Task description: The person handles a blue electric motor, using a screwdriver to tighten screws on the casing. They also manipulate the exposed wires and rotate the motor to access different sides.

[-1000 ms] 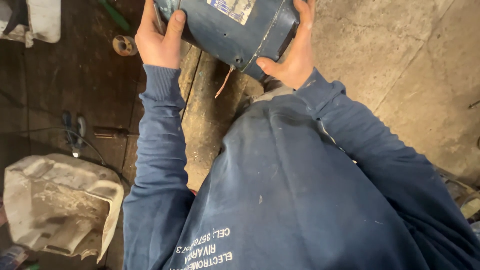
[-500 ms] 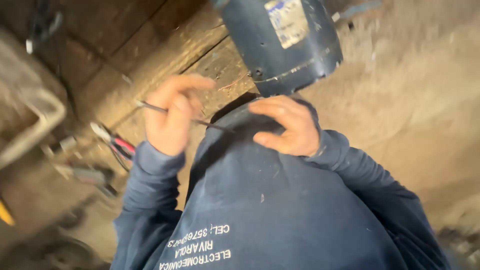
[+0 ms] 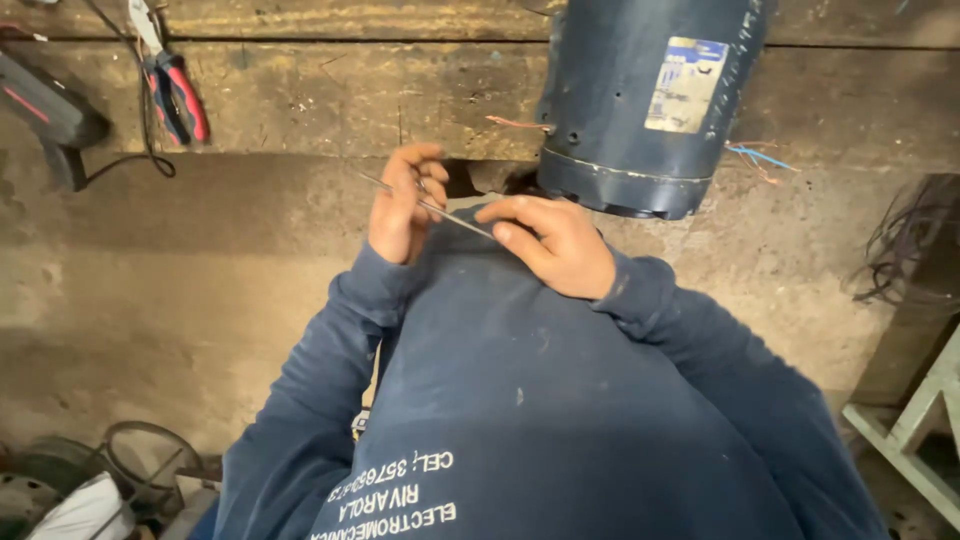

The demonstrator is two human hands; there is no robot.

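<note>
A thin metal rod [image 3: 440,209] runs slantwise between both hands, just above my blue sweatshirt. My left hand [image 3: 403,205] is closed around its upper end. My right hand [image 3: 551,243] pinches the lower end with its fingertips. A blue cylindrical electric motor [image 3: 640,100] with a pale label stands on the wooden workbench [image 3: 330,95], just beyond my right hand; neither hand touches it. Thin copper and blue wires stick out at its base.
Red-and-blue handled pliers [image 3: 172,85] and a dark power tool [image 3: 45,110] with a black cord lie on the bench at the left. A tangle of dark wire [image 3: 900,240] hangs at the right. A round wire guard [image 3: 145,465] sits on the floor lower left.
Both hands let go of the motor, which now rests on the bench, and took up the thin rod. The view has shifted so the bench runs across the top.
</note>
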